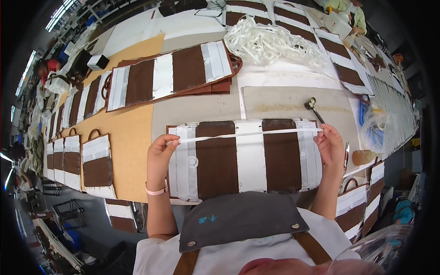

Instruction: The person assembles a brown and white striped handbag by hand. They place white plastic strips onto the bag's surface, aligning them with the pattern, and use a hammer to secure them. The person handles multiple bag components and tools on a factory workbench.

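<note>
Left hand [160, 150], centre of the frame, left of middle: thumb and forefinger pinched together on one end of a narrow white strip [282, 131]; a pale pink band [156, 189] at the wrist. Right hand [332, 146], right of centre: fingers closed on the strip's other end. The white strip, one piece, drawn nearly straight between the two hands, slightly higher at the right, across the upper part of a striped panel [250, 169]; whether it touches the cloth cannot be told. Striped panel: brown and white bands, flat, lower centre, its lower edge partly covered by a dark grey apron [243, 222]. Just above the right hand: one tool [316, 110], dark handle, rounded metallic head, lying on the pale surface [197, 108]. Right of that hand: one slim red and silver implement [346, 153]; one amber-coloured object [364, 157]; above these, a clear plastic bag [373, 130]. Upper left of centre: a stack of panels [163, 75], brown and white, with brown loop handles. Upper centre: a loose heap of white strips [270, 43], tangled. Left: a tan board [130, 133], smaller handled panels [97, 160] along its lower left edge. Upper right corner: a co-worker [359, 20], pale green clothing.
</note>
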The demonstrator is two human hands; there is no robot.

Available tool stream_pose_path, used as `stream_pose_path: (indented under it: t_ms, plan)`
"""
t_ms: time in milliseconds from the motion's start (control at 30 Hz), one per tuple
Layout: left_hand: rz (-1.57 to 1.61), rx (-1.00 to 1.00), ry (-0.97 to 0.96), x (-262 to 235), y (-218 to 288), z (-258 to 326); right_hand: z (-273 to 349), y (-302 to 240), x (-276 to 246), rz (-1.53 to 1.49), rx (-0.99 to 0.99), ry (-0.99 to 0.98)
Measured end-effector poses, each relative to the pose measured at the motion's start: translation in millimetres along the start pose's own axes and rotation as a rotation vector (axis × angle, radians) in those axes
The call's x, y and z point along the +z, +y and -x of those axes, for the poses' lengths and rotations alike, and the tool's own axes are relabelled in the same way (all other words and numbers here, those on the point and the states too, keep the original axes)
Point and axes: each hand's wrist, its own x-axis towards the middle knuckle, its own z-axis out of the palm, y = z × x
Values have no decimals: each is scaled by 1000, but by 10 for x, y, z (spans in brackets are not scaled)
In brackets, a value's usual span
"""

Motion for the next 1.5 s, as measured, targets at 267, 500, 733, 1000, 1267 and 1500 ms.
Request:
stream_pose_path:
  t_ms: [267,500,733,1000,1267,1500]
  plan:
    - [-492,115,19,124,-621,-169,-65,505,-106,1279,-17,292]
    - [-563,243,79,214,-699,-126,16,954,-220,1654,-593,441]
    - [-578,290,94,215,-699,-82,-26,929,-240,1461,-498,441]
    - [-529,290,56,114,-753,436,362,945,-246,1646,-697,412]
    - [-617,309,120,145,-689,427,395,944,-238,1674,-545,390]
    - [-590,324,69,178,-665,421,379,835,-338,1720,-612,389]
